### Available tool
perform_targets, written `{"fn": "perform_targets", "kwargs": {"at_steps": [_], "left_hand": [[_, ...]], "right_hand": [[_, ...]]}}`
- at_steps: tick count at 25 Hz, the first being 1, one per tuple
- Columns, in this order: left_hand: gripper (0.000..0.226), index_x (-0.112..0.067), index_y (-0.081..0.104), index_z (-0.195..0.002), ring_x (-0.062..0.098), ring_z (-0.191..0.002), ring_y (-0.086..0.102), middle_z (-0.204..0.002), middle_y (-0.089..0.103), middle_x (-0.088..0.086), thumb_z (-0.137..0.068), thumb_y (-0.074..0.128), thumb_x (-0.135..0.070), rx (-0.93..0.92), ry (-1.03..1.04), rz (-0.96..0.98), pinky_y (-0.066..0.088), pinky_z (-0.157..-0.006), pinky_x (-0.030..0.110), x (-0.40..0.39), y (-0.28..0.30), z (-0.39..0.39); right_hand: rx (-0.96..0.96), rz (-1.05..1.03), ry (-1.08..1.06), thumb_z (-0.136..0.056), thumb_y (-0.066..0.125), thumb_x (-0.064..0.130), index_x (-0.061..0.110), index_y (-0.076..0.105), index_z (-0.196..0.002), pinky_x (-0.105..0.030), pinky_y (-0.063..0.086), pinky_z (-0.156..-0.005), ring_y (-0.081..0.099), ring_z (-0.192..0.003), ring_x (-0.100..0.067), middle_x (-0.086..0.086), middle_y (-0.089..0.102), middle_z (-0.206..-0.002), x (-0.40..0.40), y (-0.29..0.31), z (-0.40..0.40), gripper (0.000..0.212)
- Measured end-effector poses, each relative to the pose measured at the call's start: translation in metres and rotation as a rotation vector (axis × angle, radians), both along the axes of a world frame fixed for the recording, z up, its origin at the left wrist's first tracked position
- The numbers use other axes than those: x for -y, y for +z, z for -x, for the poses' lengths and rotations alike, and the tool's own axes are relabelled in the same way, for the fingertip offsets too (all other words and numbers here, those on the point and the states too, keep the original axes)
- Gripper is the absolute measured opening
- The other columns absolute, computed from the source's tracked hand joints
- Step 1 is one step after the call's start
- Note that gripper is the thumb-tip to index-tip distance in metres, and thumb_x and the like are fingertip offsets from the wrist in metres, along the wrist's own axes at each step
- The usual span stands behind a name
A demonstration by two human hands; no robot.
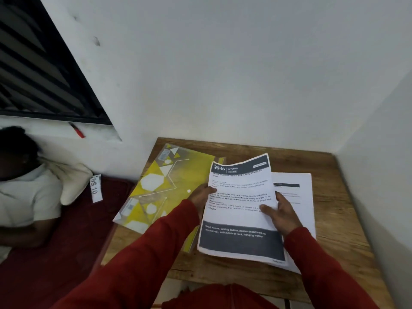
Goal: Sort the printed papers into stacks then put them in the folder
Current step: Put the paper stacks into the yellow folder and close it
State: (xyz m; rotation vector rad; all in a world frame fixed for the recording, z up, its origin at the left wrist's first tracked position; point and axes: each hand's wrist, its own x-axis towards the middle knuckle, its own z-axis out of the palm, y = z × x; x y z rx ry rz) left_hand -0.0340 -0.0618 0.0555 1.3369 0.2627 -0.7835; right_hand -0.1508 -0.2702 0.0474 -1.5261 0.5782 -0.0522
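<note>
I hold a stack of printed papers [239, 219] above the wooden table [334, 253]; its top sheet has a dark header reading "2946 KITCHEN" and a dark band near the bottom. My left hand [200, 196] grips the stack's left edge. My right hand [282, 216] grips its right edge, thumb on top. Under and to the right of it, more printed papers [296, 192] lie flat on the table. A yellow and grey folder [160, 188] with white geometric shapes lies on the table's left part, overhanging the edge.
White walls close the table in at the back and right. To the left is a dark red mattress [73, 230] where a person in a white top [26, 197] lies beside a pillow [71, 179]. A "WS 10" label [96, 188] hangs nearby.
</note>
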Motion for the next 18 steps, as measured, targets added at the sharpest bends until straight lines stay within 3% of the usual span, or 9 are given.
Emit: {"fn": "perform_targets", "kwargs": {"at_steps": [2,3,4,6,8,10,12,15,18], "left_hand": [[0.027,-0.005,0.055,-0.122,0.021,-0.067,0.066,-0.096,0.066,0.013,-0.098,0.044,-0.004,0.08,0.071,-0.113,0.055,-0.063,0.031,-0.012,0.001,0.003],[0.026,-0.011,0.055,-0.122,0.021,-0.066,0.065,-0.094,0.064,0.01,-0.097,0.049,-0.009,0.205,0.102,-0.285,0.053,-0.06,0.032,-0.024,-0.001,0.004],[0.028,-0.016,0.054,-0.123,0.023,-0.075,0.064,-0.098,0.063,0.008,-0.095,0.054,-0.015,0.396,0.065,-0.536,0.052,-0.067,0.036,-0.04,-0.01,0.005],[0.042,-0.024,0.051,-0.129,0.03,-0.106,0.057,-0.119,0.054,0.009,-0.089,0.06,-0.03,0.656,-0.223,-0.966,0.049,-0.087,0.04,-0.069,-0.03,0.015],[0.059,-0.03,0.045,-0.134,0.033,-0.124,0.04,-0.135,0.038,0.006,-0.081,0.063,-0.05,0.639,-0.407,-1.164,0.044,-0.096,0.045,-0.086,-0.045,0.03],[0.069,-0.035,0.042,-0.134,0.032,-0.128,0.031,-0.14,0.03,0.0,-0.074,0.063,-0.064,0.647,-0.452,-1.259,0.041,-0.1,0.049,-0.087,-0.052,0.04],[0.065,-0.038,0.044,-0.131,0.031,-0.126,0.031,-0.141,0.029,-0.003,-0.074,0.062,-0.065,0.683,-0.439,-1.262,0.039,-0.1,0.05,-0.085,-0.057,0.04],[0.048,-0.036,0.051,-0.126,0.028,-0.124,0.036,-0.141,0.034,-0.005,-0.083,0.06,-0.055,0.701,-0.41,-1.229,0.042,-0.096,0.049,-0.085,-0.06,0.037],[0.053,-0.035,0.048,-0.129,0.028,-0.126,0.033,-0.145,0.031,-0.006,-0.083,0.056,-0.06,0.729,-0.428,-1.252,0.042,-0.096,0.051,-0.084,-0.066,0.041]], "right_hand": [[-0.007,0.064,-0.006,-0.086,0.062,-0.008,0.013,0.058,-0.118,-0.037,0.056,-0.087,0.066,-0.101,-0.026,-0.012,0.068,-0.117,-0.005,-0.002,-0.007,0.038],[-0.02,0.105,0.006,-0.085,0.063,-0.008,0.015,0.059,-0.115,-0.045,0.054,-0.092,0.066,-0.102,-0.028,-0.011,0.068,-0.116,-0.007,-0.002,-0.012,0.038],[-0.046,0.157,0.027,-0.085,0.064,-0.006,0.017,0.059,-0.114,-0.048,0.051,-0.095,0.066,-0.103,-0.029,-0.009,0.069,-0.115,-0.009,-0.002,-0.015,0.038],[-0.113,0.304,0.076,-0.085,0.063,0.0,0.018,0.058,-0.117,-0.043,0.049,-0.097,0.063,-0.108,-0.03,-0.006,0.067,-0.117,-0.011,0.0,-0.02,0.037],[-0.18,0.453,0.112,-0.087,0.059,0.005,0.017,0.056,-0.125,-0.032,0.043,-0.09,0.059,-0.111,-0.031,-0.006,0.064,-0.121,-0.012,0.008,-0.02,0.039],[-0.209,0.531,0.131,-0.089,0.057,0.006,0.014,0.054,-0.129,-0.028,0.037,-0.085,0.058,-0.112,-0.033,-0.01,0.063,-0.124,-0.012,0.014,-0.018,0.04],[-0.208,0.536,0.162,-0.089,0.057,0.006,0.013,0.054,-0.128,-0.028,0.038,-0.085,0.058,-0.111,-0.033,-0.01,0.063,-0.124,-0.011,0.017,-0.019,0.04],[-0.196,0.459,0.231,-0.086,0.063,0.008,0.017,0.057,-0.125,-0.037,0.046,-0.093,0.06,-0.109,-0.03,-0.006,0.065,-0.122,-0.016,0.018,-0.024,0.041],[-0.193,0.468,0.211,-0.082,0.066,0.008,0.018,0.059,-0.121,-0.045,0.048,-0.096,0.062,-0.106,-0.03,-0.006,0.067,-0.118,-0.02,0.015,-0.024,0.04]]}}
